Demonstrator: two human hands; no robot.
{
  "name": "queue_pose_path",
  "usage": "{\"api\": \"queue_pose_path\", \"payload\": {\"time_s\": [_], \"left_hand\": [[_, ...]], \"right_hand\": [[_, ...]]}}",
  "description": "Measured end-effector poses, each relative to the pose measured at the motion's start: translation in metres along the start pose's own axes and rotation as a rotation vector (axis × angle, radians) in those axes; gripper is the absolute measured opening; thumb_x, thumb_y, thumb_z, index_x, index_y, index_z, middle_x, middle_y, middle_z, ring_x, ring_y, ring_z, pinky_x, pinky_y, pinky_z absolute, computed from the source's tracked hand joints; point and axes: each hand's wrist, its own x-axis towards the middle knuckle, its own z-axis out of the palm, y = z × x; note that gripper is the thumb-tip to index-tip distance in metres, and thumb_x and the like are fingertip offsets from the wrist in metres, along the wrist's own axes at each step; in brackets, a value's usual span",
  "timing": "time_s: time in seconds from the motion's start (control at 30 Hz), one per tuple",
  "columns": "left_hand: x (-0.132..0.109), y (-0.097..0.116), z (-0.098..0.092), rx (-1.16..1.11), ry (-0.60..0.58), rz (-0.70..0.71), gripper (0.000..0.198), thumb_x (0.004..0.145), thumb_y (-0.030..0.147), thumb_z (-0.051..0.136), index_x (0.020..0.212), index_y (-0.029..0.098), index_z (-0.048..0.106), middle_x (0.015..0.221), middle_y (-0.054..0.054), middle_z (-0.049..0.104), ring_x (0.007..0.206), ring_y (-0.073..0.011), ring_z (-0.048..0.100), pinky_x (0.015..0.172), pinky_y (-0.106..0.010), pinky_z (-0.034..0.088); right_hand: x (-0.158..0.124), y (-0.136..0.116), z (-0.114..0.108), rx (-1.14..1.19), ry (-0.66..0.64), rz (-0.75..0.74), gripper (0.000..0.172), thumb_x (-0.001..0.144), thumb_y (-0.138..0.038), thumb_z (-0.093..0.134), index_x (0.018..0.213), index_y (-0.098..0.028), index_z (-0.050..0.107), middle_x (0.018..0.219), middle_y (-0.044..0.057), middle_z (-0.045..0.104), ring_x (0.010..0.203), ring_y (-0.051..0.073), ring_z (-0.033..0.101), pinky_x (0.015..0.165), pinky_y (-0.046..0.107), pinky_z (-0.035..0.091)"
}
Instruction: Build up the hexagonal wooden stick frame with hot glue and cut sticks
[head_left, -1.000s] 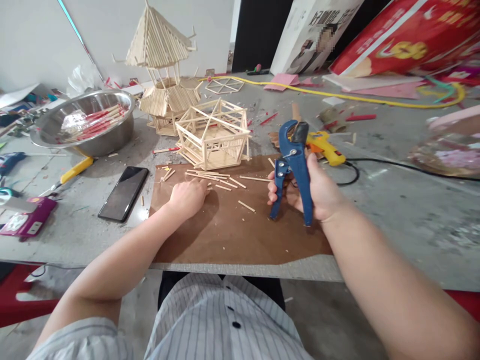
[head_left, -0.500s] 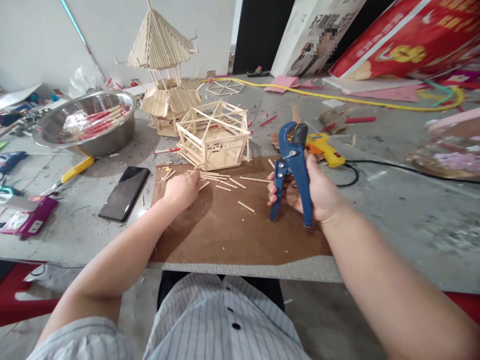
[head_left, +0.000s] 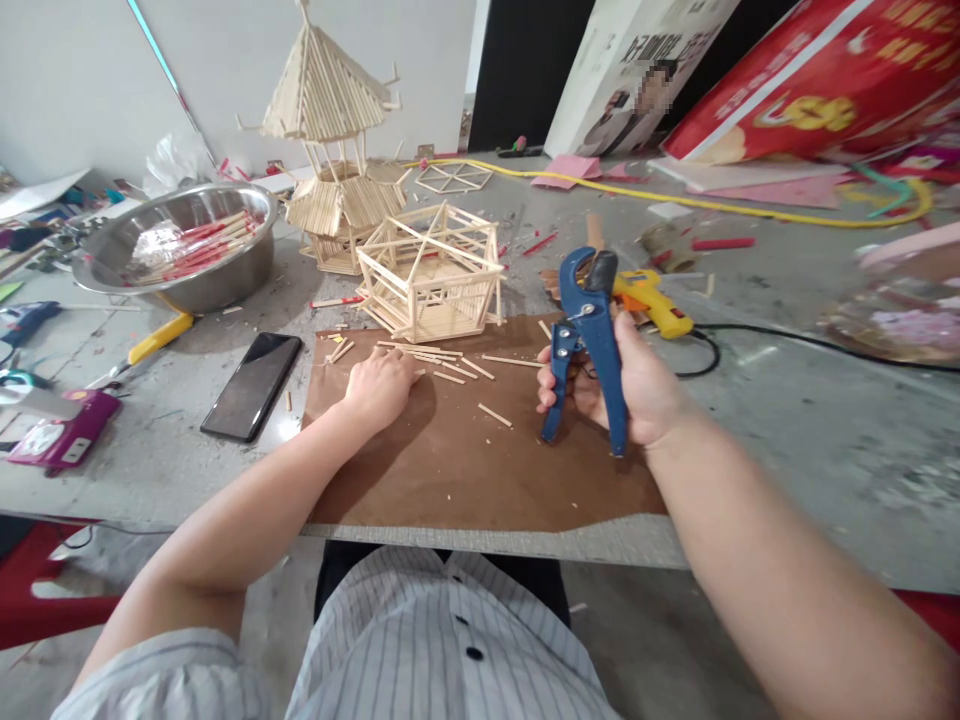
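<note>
My right hand (head_left: pixel 634 385) grips a blue-handled cutter (head_left: pixel 589 340) held upright above the brown mat (head_left: pixel 465 470), its jaws pointing up. My left hand (head_left: pixel 379 385) rests on the mat with its fingers curled over loose wooden sticks (head_left: pixel 442 360); what they pinch is hidden. Just beyond the sticks stands a hexagonal stick frame (head_left: pixel 431 270). Behind it rises a stick pagoda (head_left: pixel 330 150).
A black phone (head_left: pixel 251 372) lies left of the mat. A steel bowl (head_left: pixel 180 245) holds red and pale sticks. A yellow glue gun (head_left: pixel 649 300) with a black cord lies behind the cutter. A purple box (head_left: pixel 56 430) and yellow-handled tool (head_left: pixel 154 338) sit far left.
My left hand shifted slightly among the sticks, first toward the frame, then back right. The right hand and cutter stayed almost still.
</note>
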Motion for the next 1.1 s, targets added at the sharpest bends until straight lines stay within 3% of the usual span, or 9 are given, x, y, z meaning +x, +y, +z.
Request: {"api": "queue_pose_path", "payload": {"time_s": [0.13, 0.27, 0.4, 0.5, 0.77, 0.93, 1.03, 1.1], "left_hand": [[0.001, -0.015, -0.013, 0.022, 0.017, -0.066, 0.024, 0.084, 0.025, 0.038, 0.088, 0.016, 0.060, 0.090, -0.010, 0.064, 0.092, -0.0231, 0.056, 0.070, -0.031, 0.046], [0.005, -0.050, -0.026, 0.059, 0.056, -0.280, 0.030, 0.083, 0.032, 0.036, 0.091, 0.018, 0.061, 0.093, -0.009, 0.065, 0.093, -0.0251, 0.057, 0.071, -0.033, 0.046], [0.011, -0.083, -0.024, 0.067, -0.018, -0.445, 0.033, 0.081, 0.035, 0.037, 0.092, 0.020, 0.063, 0.095, -0.011, 0.065, 0.091, -0.0265, 0.059, 0.072, -0.035, 0.046], [0.015, -0.093, -0.017, 0.043, -0.068, -0.487, 0.034, 0.079, 0.037, 0.038, 0.094, 0.020, 0.064, 0.097, -0.011, 0.065, 0.091, -0.0269, 0.060, 0.073, -0.035, 0.046], [0.016, -0.097, -0.012, -0.007, -0.062, -0.475, 0.035, 0.076, 0.039, 0.040, 0.088, 0.022, 0.067, 0.093, -0.011, 0.066, 0.086, -0.0272, 0.060, 0.068, -0.033, 0.045], [0.013, -0.091, -0.020, -0.088, 0.192, -0.417, 0.038, 0.079, 0.043, 0.039, 0.083, 0.020, 0.069, 0.089, -0.008, 0.063, 0.082, -0.0208, 0.058, 0.067, -0.028, 0.042], [0.009, -0.073, -0.025, -0.257, 0.315, -0.269, 0.036, 0.079, 0.042, 0.043, 0.084, 0.019, 0.070, 0.079, -0.005, 0.062, 0.072, -0.0151, 0.056, 0.066, -0.024, 0.040], [0.005, -0.056, -0.026, -0.410, 0.315, -0.133, 0.035, 0.079, 0.042, 0.046, 0.080, 0.017, 0.069, 0.074, -0.003, 0.062, 0.068, -0.0130, 0.055, 0.065, -0.022, 0.040]], "right_hand": [[0.000, -0.001, 0.002, 0.014, 0.014, 0.009, 0.067, 0.081, -0.065, 0.013, 0.076, -0.016, 0.058, 0.060, 0.008, 0.060, 0.054, 0.020, 0.059, 0.056, 0.036, 0.050], [0.001, -0.001, 0.001, 0.035, 0.019, 0.021, 0.065, 0.081, -0.064, 0.013, 0.076, -0.017, 0.057, 0.061, 0.007, 0.060, 0.055, 0.019, 0.058, 0.055, 0.036, 0.050], [0.002, -0.001, -0.001, 0.016, 0.019, 0.024, 0.065, 0.080, -0.065, 0.012, 0.076, -0.017, 0.056, 0.062, 0.008, 0.060, 0.055, 0.020, 0.059, 0.056, 0.036, 0.051], [0.002, 0.000, -0.001, 0.002, 0.031, 0.021, 0.064, 0.081, -0.064, 0.012, 0.076, -0.018, 0.056, 0.062, 0.007, 0.059, 0.057, 0.020, 0.059, 0.056, 0.036, 0.050], [0.000, 0.000, 0.001, -0.047, 0.036, -0.001, 0.060, 0.078, -0.068, 0.018, 0.075, -0.019, 0.054, 0.063, 0.007, 0.059, 0.061, 0.020, 0.059, 0.057, 0.035, 0.049], [-0.001, -0.002, -0.004, -0.101, 0.042, -0.032, 0.063, 0.076, -0.071, 0.020, 0.079, -0.019, 0.055, 0.065, 0.008, 0.060, 0.063, 0.021, 0.060, 0.059, 0.035, 0.049], [-0.005, -0.007, -0.011, -0.192, 0.104, -0.116, 0.064, 0.074, -0.073, 0.022, 0.083, -0.019, 0.057, 0.067, 0.007, 0.060, 0.061, 0.020, 0.060, 0.060, 0.034, 0.049], [-0.009, -0.010, -0.017, -0.291, 0.182, -0.212, 0.065, 0.073, -0.074, 0.023, 0.087, -0.020, 0.056, 0.070, 0.007, 0.060, 0.061, 0.019, 0.059, 0.061, 0.034, 0.048]]}}
